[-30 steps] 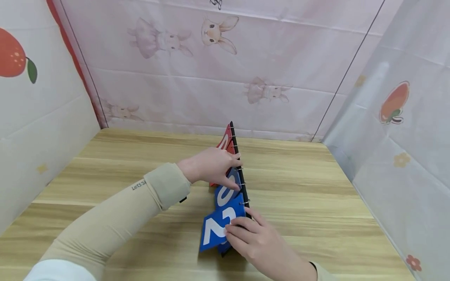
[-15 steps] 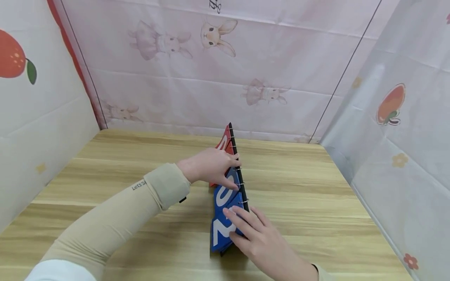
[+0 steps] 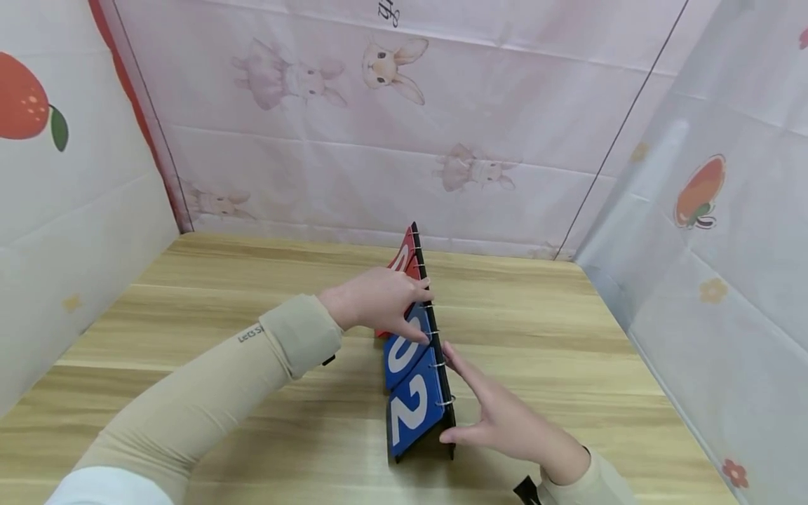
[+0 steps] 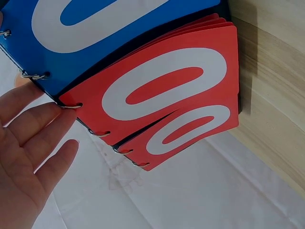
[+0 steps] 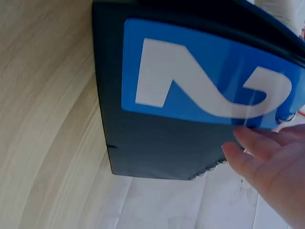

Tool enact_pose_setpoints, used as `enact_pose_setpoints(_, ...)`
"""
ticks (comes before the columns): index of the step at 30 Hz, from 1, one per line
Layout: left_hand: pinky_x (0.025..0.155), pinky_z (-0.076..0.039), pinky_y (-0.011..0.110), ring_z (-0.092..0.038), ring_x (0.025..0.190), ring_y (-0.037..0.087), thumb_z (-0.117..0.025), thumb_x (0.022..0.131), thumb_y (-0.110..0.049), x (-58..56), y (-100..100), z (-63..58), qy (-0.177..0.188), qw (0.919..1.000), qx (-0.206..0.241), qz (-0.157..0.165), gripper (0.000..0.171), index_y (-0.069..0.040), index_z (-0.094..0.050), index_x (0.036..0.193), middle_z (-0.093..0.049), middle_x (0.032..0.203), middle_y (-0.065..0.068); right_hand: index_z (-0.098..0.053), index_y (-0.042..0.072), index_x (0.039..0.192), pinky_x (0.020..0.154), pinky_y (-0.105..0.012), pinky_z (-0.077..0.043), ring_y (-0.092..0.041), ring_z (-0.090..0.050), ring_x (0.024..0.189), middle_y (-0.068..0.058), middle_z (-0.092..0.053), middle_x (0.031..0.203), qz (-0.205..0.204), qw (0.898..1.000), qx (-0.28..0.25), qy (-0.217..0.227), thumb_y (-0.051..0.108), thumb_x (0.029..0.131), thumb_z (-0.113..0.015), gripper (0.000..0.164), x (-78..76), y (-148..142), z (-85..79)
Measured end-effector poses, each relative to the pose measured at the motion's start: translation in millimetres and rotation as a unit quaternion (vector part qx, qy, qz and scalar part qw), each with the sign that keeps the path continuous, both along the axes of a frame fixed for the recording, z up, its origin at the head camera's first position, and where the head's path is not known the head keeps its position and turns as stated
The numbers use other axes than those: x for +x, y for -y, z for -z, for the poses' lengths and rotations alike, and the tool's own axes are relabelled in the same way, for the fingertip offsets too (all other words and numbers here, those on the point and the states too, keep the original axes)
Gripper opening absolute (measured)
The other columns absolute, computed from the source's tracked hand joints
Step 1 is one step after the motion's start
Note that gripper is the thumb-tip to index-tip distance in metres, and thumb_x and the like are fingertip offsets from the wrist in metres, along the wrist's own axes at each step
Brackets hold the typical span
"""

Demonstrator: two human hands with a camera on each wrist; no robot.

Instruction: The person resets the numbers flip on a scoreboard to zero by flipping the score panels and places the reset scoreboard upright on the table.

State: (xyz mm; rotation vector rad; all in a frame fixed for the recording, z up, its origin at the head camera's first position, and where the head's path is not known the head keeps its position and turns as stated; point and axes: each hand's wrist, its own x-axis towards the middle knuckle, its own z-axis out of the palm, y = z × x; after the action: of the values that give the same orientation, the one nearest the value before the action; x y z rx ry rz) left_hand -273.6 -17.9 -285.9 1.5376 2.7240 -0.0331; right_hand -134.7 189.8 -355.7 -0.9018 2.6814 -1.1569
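Observation:
A flip scoreboard (image 3: 413, 414) stands on the table as a black tent, its cards hung on metal rings. In the head view its near blue cards read 0 and 2, and a red card (image 3: 402, 256) with a 0 shows at the far end. My left hand (image 3: 381, 298) lies across the ringed top edge, fingertips touching it; the left wrist view shows two red 0 cards (image 4: 167, 86) beside these fingers. My right hand (image 3: 505, 414) is spread at the right side near the blue 2. Its fingertips are right at a blue 2 card (image 5: 200, 95) over the black panel (image 5: 147, 138).
The wooden table (image 3: 536, 315) extends on both sides of the scoreboard. Printed cloth walls surround it: a pink rabbit sheet (image 3: 353, 140) at the back and white fruit sheets at left and right.
The blue 2 card, earlier tilted outward under my right fingers, has swung down flat against the stand. My right hand has drawn off it to the right and spread. The left hand stays put.

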Motion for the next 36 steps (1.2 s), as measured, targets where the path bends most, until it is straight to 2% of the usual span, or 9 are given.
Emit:
enact_pose_setpoints(6, 0.086, -0.052, 0.032, -0.06, 0.062, 0.007, -0.059, 0.077, -0.063, -1.1, 1.5, 0.9, -0.001, 1.0, 0.006, 0.001, 0.073, -0.014, -0.052, 0.131, -0.046, 0.138, 0.012, -0.015, 0.022, 0.148, 0.098, -0.055, -0.039, -0.026, -0.04, 0.126, -0.009, -0.038, 0.145, -0.02, 0.999, -0.001, -0.041, 0.029, 0.076, -0.075, 0.094, -4.2, -7.9, 4.9)
enact_pose_setpoints(8, 0.086, -0.052, 0.032, -0.061, 0.063, 0.006, -0.059, 0.077, -0.063, -0.8, 1.4, 0.7, -0.001, 1.0, 0.004, 0.001, 0.073, -0.014, -0.052, 0.131, -0.046, 0.138, 0.012, -0.016, 0.021, 0.148, 0.096, -0.055, -0.04, -0.026, -0.042, 0.125, -0.01, -0.039, 0.144, -0.023, 0.998, -0.003, -0.051, 0.025, 0.075, -0.076, 0.094, -5.1, -10.1, 5.3)
enact_pose_setpoints(12, 0.087, -0.052, 0.033, -0.064, 0.073, 0.008, -0.059, 0.077, -0.063, -0.1, 0.8, 0.5, -0.001, 1.0, 0.002, 0.0, 0.073, -0.014, -0.052, 0.132, -0.046, 0.138, 0.012, -0.02, 0.015, 0.147, 0.094, -0.053, -0.043, -0.027, -0.043, 0.124, -0.01, -0.042, 0.142, -0.031, 0.997, -0.008, -0.075, 0.027, 0.074, -0.076, 0.092, -7.5, -13.0, 5.6)
enact_pose_setpoints(18, 0.089, -0.051, 0.034, -0.064, 0.088, 0.013, -0.059, 0.077, -0.062, 0.7, 0.6, 0.6, 0.006, 1.0, 0.002, -0.005, 0.073, -0.014, -0.052, 0.131, -0.045, 0.139, 0.012, -0.028, 0.011, 0.144, 0.094, -0.054, -0.043, -0.028, -0.044, 0.123, -0.012, -0.042, 0.141, -0.044, 0.996, 0.0, -0.076, 0.026, 0.076, -0.075, 0.084, -8.5, -15.6, 3.0)
enact_pose_setpoints(23, 0.087, -0.052, 0.034, -0.065, 0.084, 0.011, -0.059, 0.076, -0.063, 0.0, 0.2, 0.8, 0.005, 1.0, 0.004, -0.001, 0.074, -0.014, -0.052, 0.131, -0.046, 0.138, 0.012, -0.034, 0.011, 0.141, 0.094, -0.054, -0.042, -0.028, -0.042, 0.124, -0.012, -0.044, 0.14, -0.051, 0.994, 0.036, -0.088, 0.026, 0.083, -0.07, 0.07, -4.6, -18.9, -1.7)
enact_pose_setpoints(28, 0.086, -0.053, 0.033, -0.065, 0.076, 0.01, -0.06, 0.076, -0.063, -1.0, 0.5, 1.2, 0.003, 1.0, 0.007, -0.003, 0.074, -0.014, -0.053, 0.131, -0.046, 0.138, 0.012, -0.04, 0.012, 0.139, 0.09, -0.051, -0.047, -0.025, -0.048, 0.12, -0.01, -0.051, 0.135, -0.059, 0.989, 0.051, -0.122, 0.023, 0.083, -0.069, 0.064, -1.5, -21.1, -5.3)
enact_pose_setpoints(33, 0.088, -0.052, 0.034, -0.065, 0.086, 0.012, -0.059, 0.076, -0.064, -1.2, 0.6, 1.0, 0.007, 0.9999, 0.005, -0.006, 0.074, -0.015, -0.053, 0.131, -0.046, 0.138, 0.012, -0.046, 0.008, 0.134, 0.083, -0.048, -0.052, -0.023, -0.055, 0.111, -0.011, -0.058, 0.127, -0.066, 0.981, 0.054, -0.177, 0.018, 0.079, -0.073, 0.062, -3.3, -21.1, -4.6)
enact_pose_setpoints(36, 0.089, -0.051, 0.035, -0.064, 0.092, 0.014, -0.059, 0.076, -0.063, -1.0, 0.3, 0.5, 0.012, 0.9999, 0.007, -0.005, 0.074, -0.015, -0.052, 0.131, -0.045, 0.139, 0.011, -0.052, 0.007, 0.128, 0.079, -0.044, -0.055, -0.021, -0.059, 0.104, -0.009, -0.063, 0.118, -0.07, 0.972, 0.057, -0.217, 0.015, 0.078, -0.074, 0.055, -4.2, -20.6, -3.4)
